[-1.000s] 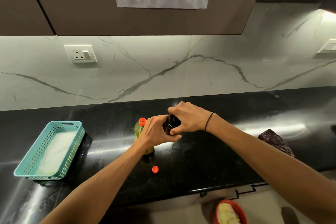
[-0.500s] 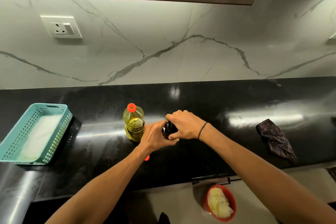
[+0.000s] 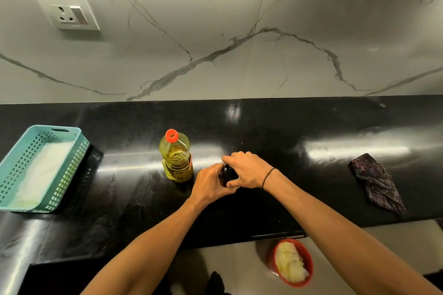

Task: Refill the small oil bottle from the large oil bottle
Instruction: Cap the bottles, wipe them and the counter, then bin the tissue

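We start with the black counter point(image 3: 275, 127), which runs the full width under the marble wall. On it, the large oil bottle point(image 3: 177, 158) stands upright, long axis vertical, red cap on, about midway along the counter and between its back and front edges. The small oil bottle point(image 3: 227, 174) sits just to the right of it, dark and mostly hidden between our two hands; we judge it upright too, though only a sliver shows.

The relation that matters: the large bottle lies just left of our hands and slightly toward the back edge, so our left hand point(image 3: 209, 187) is the nearer one to reach it.

The left hand wraps the small bottle's body from the near side, fingers curled round it. The right hand point(image 3: 245, 170) curls over its top, fingers bent down around the neck or cap; whether a cap is on we cannot tell.
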